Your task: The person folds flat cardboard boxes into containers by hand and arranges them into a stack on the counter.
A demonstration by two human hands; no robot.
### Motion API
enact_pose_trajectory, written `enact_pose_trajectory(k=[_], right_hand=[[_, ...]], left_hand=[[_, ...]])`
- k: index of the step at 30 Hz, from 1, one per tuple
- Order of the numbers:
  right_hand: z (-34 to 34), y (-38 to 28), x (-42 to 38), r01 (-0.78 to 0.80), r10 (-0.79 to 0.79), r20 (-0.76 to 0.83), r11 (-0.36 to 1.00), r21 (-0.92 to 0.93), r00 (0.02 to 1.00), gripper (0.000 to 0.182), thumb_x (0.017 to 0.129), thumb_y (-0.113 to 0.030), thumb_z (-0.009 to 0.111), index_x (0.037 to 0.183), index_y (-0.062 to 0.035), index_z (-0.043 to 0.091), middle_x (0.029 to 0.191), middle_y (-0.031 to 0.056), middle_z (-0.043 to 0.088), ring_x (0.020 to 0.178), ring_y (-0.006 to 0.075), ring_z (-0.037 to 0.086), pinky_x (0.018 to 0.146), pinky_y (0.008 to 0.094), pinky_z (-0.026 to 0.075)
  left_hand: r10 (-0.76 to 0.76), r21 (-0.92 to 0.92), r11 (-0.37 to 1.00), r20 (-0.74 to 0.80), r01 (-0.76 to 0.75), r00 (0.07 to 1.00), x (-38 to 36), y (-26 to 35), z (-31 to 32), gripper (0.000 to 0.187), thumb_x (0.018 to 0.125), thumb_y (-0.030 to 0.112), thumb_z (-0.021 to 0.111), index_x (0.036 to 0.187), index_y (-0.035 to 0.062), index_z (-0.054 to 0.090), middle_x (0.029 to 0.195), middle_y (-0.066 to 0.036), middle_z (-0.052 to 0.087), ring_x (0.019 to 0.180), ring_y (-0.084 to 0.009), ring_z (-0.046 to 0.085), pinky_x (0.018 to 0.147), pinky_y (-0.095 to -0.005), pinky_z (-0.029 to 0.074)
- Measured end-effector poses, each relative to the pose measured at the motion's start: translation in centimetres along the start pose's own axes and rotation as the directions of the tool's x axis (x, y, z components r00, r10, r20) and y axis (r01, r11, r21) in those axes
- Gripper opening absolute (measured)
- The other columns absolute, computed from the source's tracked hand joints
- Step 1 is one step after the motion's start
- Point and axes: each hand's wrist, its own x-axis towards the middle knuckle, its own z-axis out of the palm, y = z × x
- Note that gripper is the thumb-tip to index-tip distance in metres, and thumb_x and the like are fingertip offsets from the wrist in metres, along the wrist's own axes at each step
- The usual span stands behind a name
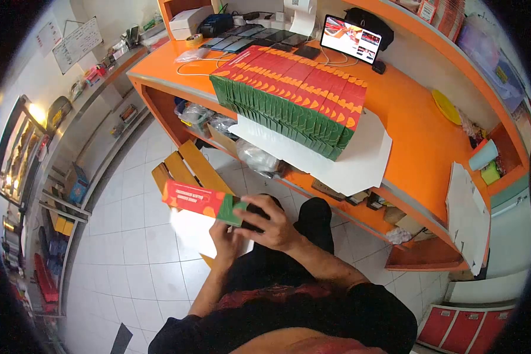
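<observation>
The left hand's grip is closed on the box over the stool, likely to steady it — the right hand's fingers bend by its green end, pinch unclear. More boxes crowd the worktop's front edge, probably for easy reach.

Boxes on counter, tablet behind them, slatted bench before counter.
</observation>
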Motion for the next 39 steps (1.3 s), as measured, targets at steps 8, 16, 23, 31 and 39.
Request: enact_pose_trajectory(k=[8, 16, 23, 31, 39], right_hand=[[-0.3, 0.7, -0.2, 0.173, -0.147, 0.106, 0.934, -0.311, 0.983, 0.025, 0.076, -0.024, 0.080, 0.084, -0.0053, 0.064, 0.115, 0.0074, 0.062, 0.114, 0.0290, 0.056, 0.092, 0.0440, 0.050], [-0.3, 0.1, 0.2, 0.165, -0.111, 0.185, 0.938, -0.306, 0.976, 0.018, 0.081, -0.012, 0.074, 0.096, -0.0043, 0.071, 0.101, 0.0073, 0.068, 0.105, 0.0257, 0.062, 0.089, 0.0421, 0.052], [0.6, 2.7, -1.0, -0.110, 0.134, 0.274, 0.989, -0.102, 0.952, 0.017, 0.081, -0.003, 0.072, 0.097, 0.0012, 0.070, 0.098, 0.0143, 0.072, 0.088, 0.0273, 0.071, 0.078, 0.0373, 0.058], [0.0, 1.0, -1.4, -0.586, 0.531, 0.247, 0.736, 0.340, 0.810, 0.015, 0.083, 0.000, 0.075, 0.096, 0.0051, 0.071, 0.099, 0.0137, 0.075, 0.088, 0.0177, 0.073, 0.079, 0.0291, 0.060], [-0.3, 0.0, -1.5, -0.126, 0.142, 0.185, 0.987, -0.094, 0.972, 0.018, 0.081, -0.004, 0.072, 0.097, 0.0036, 0.069, 0.102, 0.0147, 0.069, 0.102, 0.0307, 0.067, 0.087, 0.0381, 0.056]], left_hand=[[-0.140, -0.135, 0.982, -0.040, 0.133, 0.989, -2.2, -1.3, 2.1, 0.043, 0.077, -0.002, 0.072, 0.118, 0.0001, 0.060, 0.113, -0.018, 0.064, 0.103, -0.0347, 0.065, 0.085, -0.0383, 0.053], [-0.205, 0.007, 0.979, -0.057, 0.206, 0.977, -1.7, -1.3, 3.2, 0.039, 0.084, -0.005, 0.061, 0.122, -0.0003, 0.058, 0.111, -0.017, 0.060, 0.104, -0.0323, 0.064, 0.083, -0.0378, 0.054], [-0.240, -0.117, 0.962, 0.083, 0.248, 0.967, -2.1, -0.6, 3.0, 0.040, 0.080, -0.014, 0.059, 0.119, -0.0028, 0.058, 0.108, -0.018, 0.059, 0.098, -0.0286, 0.064, 0.070, -0.0284, 0.058], [-0.328, -0.079, 0.934, 0.189, 0.347, 0.926, -2.6, -1.5, 2.2, 0.033, 0.080, -0.009, 0.063, 0.113, -0.0030, 0.062, 0.108, -0.017, 0.062, 0.101, -0.0285, 0.065, 0.071, -0.0327, 0.058], [-0.207, -0.132, 0.967, 0.100, 0.220, 0.973, -0.7, 2.5, 2.2, 0.038, 0.083, -0.013, 0.059, 0.120, -0.0020, 0.060, 0.114, -0.016, 0.062, 0.103, -0.0262, 0.064, 0.077, -0.0296, 0.056]])
